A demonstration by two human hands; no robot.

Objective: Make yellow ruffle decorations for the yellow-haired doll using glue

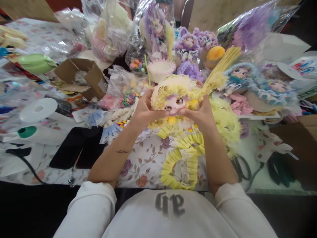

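Mid-fiddle with the yellow-haired doll head, both hands on it

Nearest the front edge of the table (138, 165): yellow pleated ruffle ring (182, 162), two black phones (79, 147) off to the left. Just past that, left hand (142, 110) and right hand (201, 114) cupped around the yellow-haired doll head (174, 97), thumbs near the face, held up above the middle of the table. Looks like hair or trim getting adjusted; next probably needs a steady pinch. Far edge: bagged purple dolls (158, 26).

Fluffy yellow doll (174, 96), matt floral tablecloth (146, 162)
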